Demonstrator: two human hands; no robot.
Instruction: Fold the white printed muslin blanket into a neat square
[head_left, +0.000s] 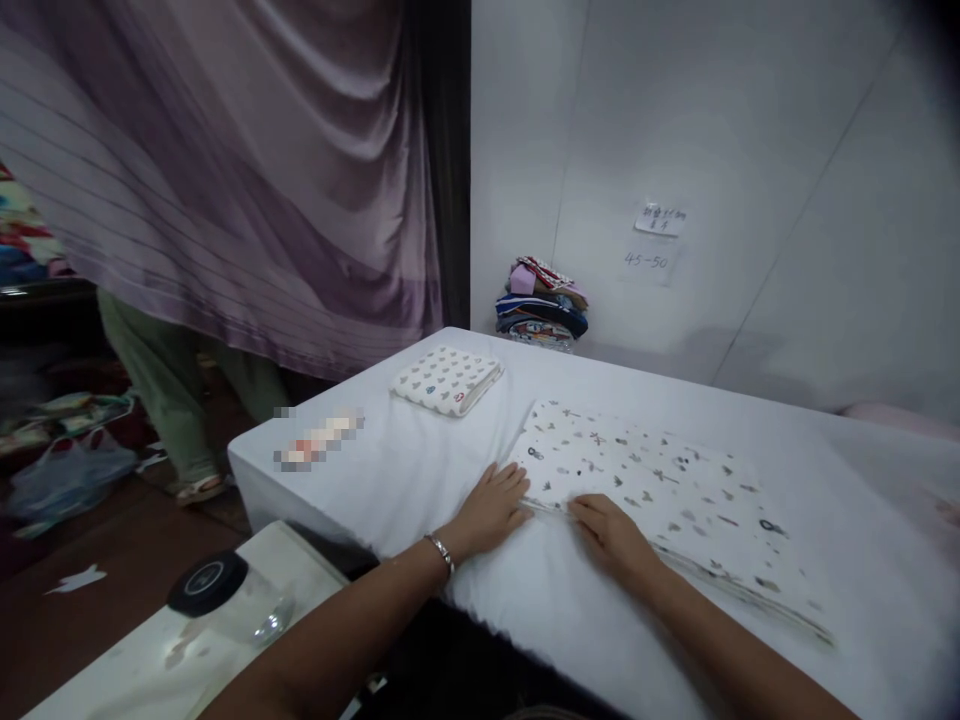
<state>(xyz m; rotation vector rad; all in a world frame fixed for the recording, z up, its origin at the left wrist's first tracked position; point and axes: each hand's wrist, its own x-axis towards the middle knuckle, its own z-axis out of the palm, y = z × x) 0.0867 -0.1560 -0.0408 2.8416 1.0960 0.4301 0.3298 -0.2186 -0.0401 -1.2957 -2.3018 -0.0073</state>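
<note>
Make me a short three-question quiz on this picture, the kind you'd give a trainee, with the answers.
1. Is the bracelet on the person's left or right wrist?
2. True or false: the smaller folded cloth lies apart from the larger printed cloth on the white-covered table.
3. The right hand touches: A) the black jar lid; B) the larger printed cloth; C) the stack of fabrics by the wall.

Key: 1. Left. 2. True. 3. B.
</note>
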